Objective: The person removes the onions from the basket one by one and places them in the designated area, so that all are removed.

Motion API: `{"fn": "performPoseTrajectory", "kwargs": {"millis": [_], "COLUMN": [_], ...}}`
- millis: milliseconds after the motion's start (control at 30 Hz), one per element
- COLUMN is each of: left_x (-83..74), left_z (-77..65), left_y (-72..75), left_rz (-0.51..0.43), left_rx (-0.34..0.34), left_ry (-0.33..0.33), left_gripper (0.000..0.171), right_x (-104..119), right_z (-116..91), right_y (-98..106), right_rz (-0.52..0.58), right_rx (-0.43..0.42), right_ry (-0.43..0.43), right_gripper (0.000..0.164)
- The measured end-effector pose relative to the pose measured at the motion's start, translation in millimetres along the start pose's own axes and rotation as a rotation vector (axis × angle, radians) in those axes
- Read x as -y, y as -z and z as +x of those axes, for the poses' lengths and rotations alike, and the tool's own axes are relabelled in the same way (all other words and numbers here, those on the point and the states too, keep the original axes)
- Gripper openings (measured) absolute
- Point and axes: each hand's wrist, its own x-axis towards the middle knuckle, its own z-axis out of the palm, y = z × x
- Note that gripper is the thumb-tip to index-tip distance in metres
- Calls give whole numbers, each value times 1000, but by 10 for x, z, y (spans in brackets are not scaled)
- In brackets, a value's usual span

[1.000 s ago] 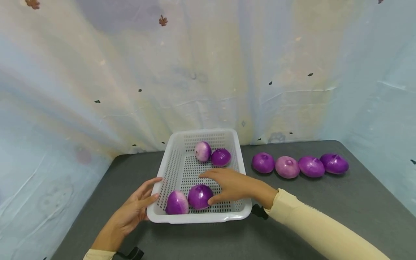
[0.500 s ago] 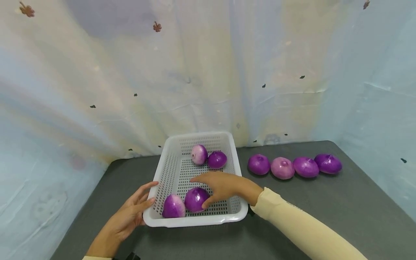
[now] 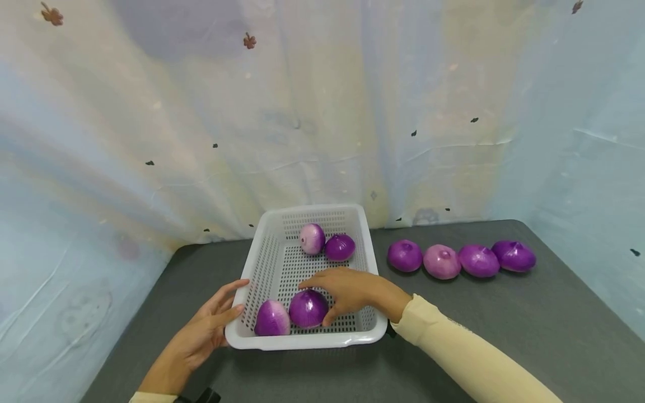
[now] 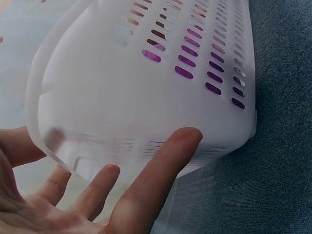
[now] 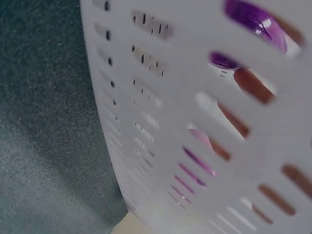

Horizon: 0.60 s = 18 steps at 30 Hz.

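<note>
A white plastic basket [image 3: 305, 342] with slotted walls holds several purple onions. My right hand [image 3: 350, 288] is inside it, arched over the front middle onion [image 3: 306, 310], with the thumb at the onion's right side and fingertips at its far side. Left of that lies a paler onion [image 3: 272, 320]. My left hand [image 3: 204, 330] rests against the basket's left side, index and thumb tips at the rim. In the left wrist view its fingers [image 4: 151, 183] are fairly straight along the outer wall. The right wrist view shows mostly slotted basket wall [image 5: 180, 97], with the hand partly hidden behind it.
Toward the back of the basket sit a pink-white onion [image 3: 312, 239] and a dark purple onion [image 3: 340, 247]. Several more onions, including a pink one [image 3: 442, 262], stand in a row right of the basket on the dark grey table [image 3: 453, 313]. A pale curtain [image 3: 322, 112] hangs behind.
My right hand's fingertips have come lower and closer around the front middle onion. The left hand stays at the basket's side. The view shifts slightly.
</note>
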Motion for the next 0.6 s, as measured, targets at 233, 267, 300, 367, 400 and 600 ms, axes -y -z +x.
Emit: {"fn": "performPoseTrajectory", "kwargs": {"millis": [233,267,300,367,400,600], "left_x": [1,3,4,7,7,2], "left_z": [5,5,5,6,5,5], "left_y": [-1,0,0,1,1,-5], "left_rz": [13,15,18,18,19,21], "left_rx": [-21,-27,-32,-37,-36,-30], "left_ry": [8,11,13,14,14,10], "left_gripper": [53,53,54,54,54,53], "right_x": [4,5,5,8,10,16], "right_z": [2,5,7,9,9,1], "right_y": [12,11,8,4,3,7], "right_rz": [24,18,12,1,-5,-12], "right_rx": [39,41,41,38,36,29], "right_ry": [1,2,2,3,5,18], "right_gripper": [85,86,87,89,91,90]}}
